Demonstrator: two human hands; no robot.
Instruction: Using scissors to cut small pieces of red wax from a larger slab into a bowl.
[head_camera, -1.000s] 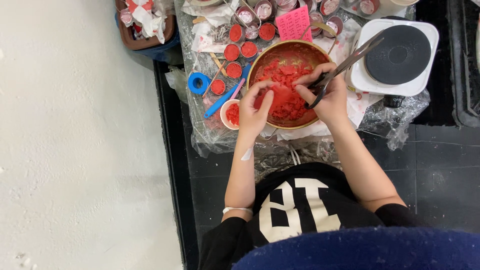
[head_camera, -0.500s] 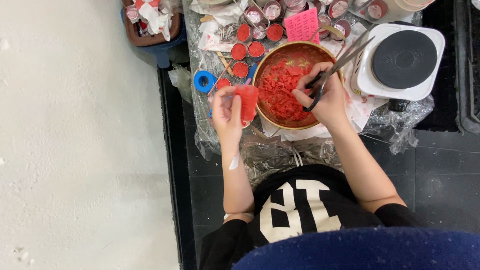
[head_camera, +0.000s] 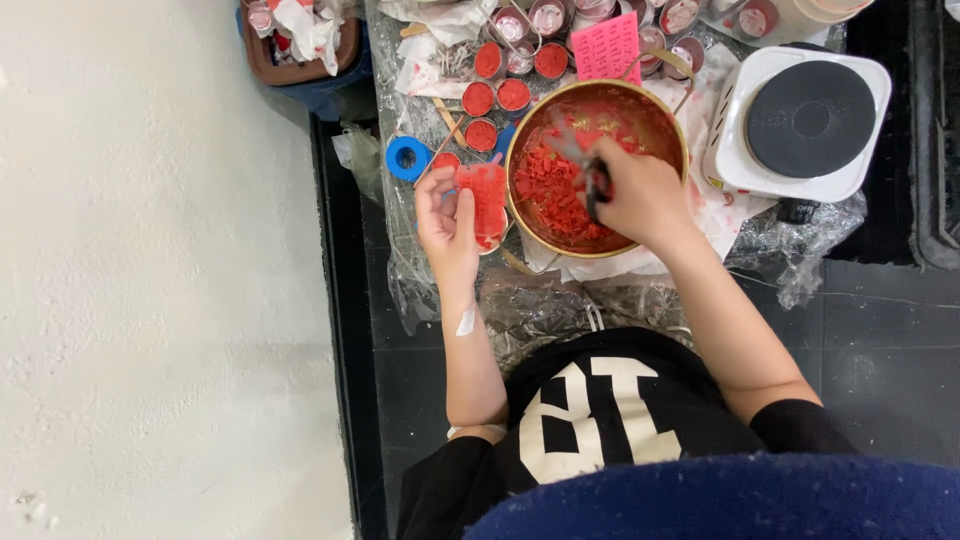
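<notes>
The left hand held a red slab upright between closed fingers, just left of the round pan of red chunks. The right hand was clenched around a dark tool over the pan, on the cluttered tabletop.

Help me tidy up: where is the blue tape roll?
In the head view, the blue tape roll lies on the table's left part, just left of the small red-filled cups, above the left hand.
</notes>
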